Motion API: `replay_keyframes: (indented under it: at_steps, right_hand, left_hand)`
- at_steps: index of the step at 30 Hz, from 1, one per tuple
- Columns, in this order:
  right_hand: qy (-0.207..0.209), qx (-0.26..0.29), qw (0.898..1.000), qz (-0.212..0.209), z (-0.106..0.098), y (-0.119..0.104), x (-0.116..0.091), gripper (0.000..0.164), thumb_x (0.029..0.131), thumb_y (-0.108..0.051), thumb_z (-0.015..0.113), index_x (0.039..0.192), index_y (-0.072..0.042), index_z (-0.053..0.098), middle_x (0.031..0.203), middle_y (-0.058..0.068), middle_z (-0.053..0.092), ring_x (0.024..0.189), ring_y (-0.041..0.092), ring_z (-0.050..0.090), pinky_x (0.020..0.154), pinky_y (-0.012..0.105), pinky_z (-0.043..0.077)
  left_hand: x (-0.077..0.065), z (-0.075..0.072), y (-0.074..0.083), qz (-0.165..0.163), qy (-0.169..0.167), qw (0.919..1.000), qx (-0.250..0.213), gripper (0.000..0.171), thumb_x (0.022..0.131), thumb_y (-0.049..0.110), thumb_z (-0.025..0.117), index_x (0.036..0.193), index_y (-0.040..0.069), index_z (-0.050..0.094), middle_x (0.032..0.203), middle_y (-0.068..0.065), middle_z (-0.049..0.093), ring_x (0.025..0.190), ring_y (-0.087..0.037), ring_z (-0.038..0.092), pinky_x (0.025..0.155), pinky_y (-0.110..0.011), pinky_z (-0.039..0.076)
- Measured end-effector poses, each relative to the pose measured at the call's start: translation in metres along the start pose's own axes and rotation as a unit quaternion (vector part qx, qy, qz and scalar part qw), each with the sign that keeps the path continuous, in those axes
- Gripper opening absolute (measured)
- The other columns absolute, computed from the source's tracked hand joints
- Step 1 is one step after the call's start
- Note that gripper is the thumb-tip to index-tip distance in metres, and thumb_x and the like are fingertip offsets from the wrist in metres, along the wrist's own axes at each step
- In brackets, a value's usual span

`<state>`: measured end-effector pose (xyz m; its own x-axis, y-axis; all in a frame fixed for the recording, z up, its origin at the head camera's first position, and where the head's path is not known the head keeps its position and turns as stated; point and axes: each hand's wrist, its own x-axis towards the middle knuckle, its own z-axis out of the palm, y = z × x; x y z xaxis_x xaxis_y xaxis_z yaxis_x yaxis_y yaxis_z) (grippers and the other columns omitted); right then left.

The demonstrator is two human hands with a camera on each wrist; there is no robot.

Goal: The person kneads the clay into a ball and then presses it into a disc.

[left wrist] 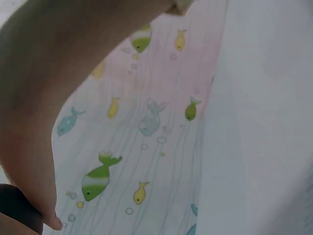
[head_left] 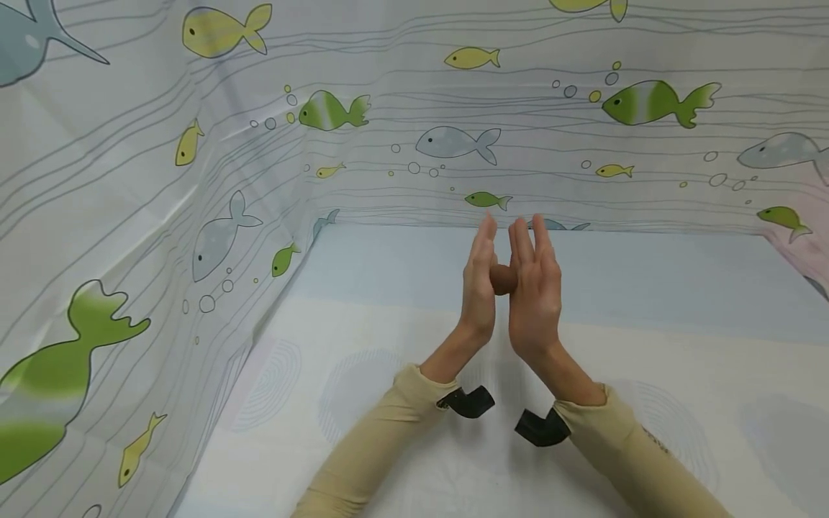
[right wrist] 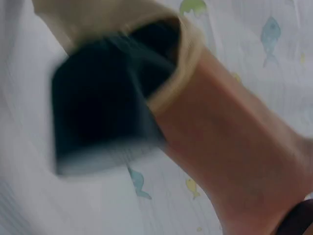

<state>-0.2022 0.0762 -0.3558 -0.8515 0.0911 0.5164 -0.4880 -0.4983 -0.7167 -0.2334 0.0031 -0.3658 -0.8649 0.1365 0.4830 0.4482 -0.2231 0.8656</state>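
Upright in the head view, my left hand (head_left: 479, 284) and my right hand (head_left: 535, 295) face each other, fingers straight and pointing away. Between them sits a small brown ball (head_left: 502, 280), touched by both hands near the base of the fingers. It is rounded and smooth, partly covered at its sides. The whole group is held up over the table. A bare wrist (left wrist: 29, 122) fills the left side of the left wrist view. In the right wrist view, another bare wrist (right wrist: 234, 132) comes out of a beige sleeve (right wrist: 93, 19); the ball is not recognisable there.
Below the arms lies a pale table (head_left: 388, 324) with a blue band and faint circle patterns. A white curtain (head_left: 382, 65) printed with fish hangs behind and along the left side. Black wrist-worn pieces (head_left: 471, 402) stick out beneath both cuffs.
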Motion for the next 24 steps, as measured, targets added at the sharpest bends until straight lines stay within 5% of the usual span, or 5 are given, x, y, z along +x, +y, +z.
replay_keyframes:
  at_steps: [9, 17, 24]
  right_hand:
    - [0.044, 0.005, 0.999, 0.000, -0.017, 0.010, 0.023, 0.074, 0.101, -0.047, 0.039, 0.160, -0.015, 0.009, 0.166, 0.007, 0.010, 0.153, 0.019, 0.013, 0.123, 0.031, 0.005]
    - [0.047, 0.030, 0.998, 0.008, -0.036, 0.023, 0.033, 0.075, 0.101, -0.049, 0.038, 0.160, -0.017, 0.007, 0.167, 0.007, 0.002, 0.153, 0.017, 0.008, 0.123, 0.031, 0.001]
    - [0.047, 0.087, 0.995, 0.018, -0.046, 0.030, 0.036, 0.076, 0.101, -0.049, 0.039, 0.161, -0.016, 0.006, 0.167, 0.008, -0.001, 0.154, 0.020, 0.003, 0.123, 0.033, 0.001]
  left_hand:
    - [-0.025, 0.011, 0.001, -0.012, -0.045, 0.9968, -0.064, 0.067, 0.101, 0.044, 0.021, 0.159, 0.010, 0.013, 0.164, 0.001, 0.017, 0.150, -0.009, 0.017, 0.120, -0.037, 0.021]
    - [-0.034, 0.014, 0.016, 0.015, -0.044, 0.9989, 0.000, 0.069, 0.099, 0.049, 0.020, 0.159, 0.015, 0.014, 0.164, 0.006, 0.016, 0.150, -0.006, 0.013, 0.122, -0.041, 0.015]
    - [-0.041, 0.017, 0.020, 0.021, -0.052, 0.9983, 0.011, 0.071, 0.098, 0.052, 0.021, 0.159, 0.014, 0.017, 0.164, 0.007, 0.016, 0.151, -0.007, 0.009, 0.122, -0.043, 0.013]
